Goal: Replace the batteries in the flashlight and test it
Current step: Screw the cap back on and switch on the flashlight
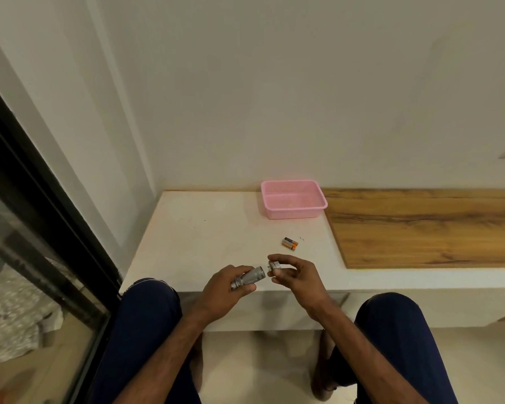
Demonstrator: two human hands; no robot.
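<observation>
While sitting at the counter (210, 228), holds the flashlight (252, 277) clenched in the left grip (222, 290) above the near edge and pinches its detached cap (274, 266) in the right grip (298, 278) just beside the open end, with two batteries (289, 243) lying together on the counter behind, near a pink basket (293, 207).

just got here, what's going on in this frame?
A seated person has a silver flashlight taken apart over a white table. The left hand grips the flashlight body, and the right hand pinches the detached cap just off the body's open end. Loose batteries lie on the table beyond the hands, with a pink basket further back. Whether any batteries are inside the body can't be seen.
</observation>
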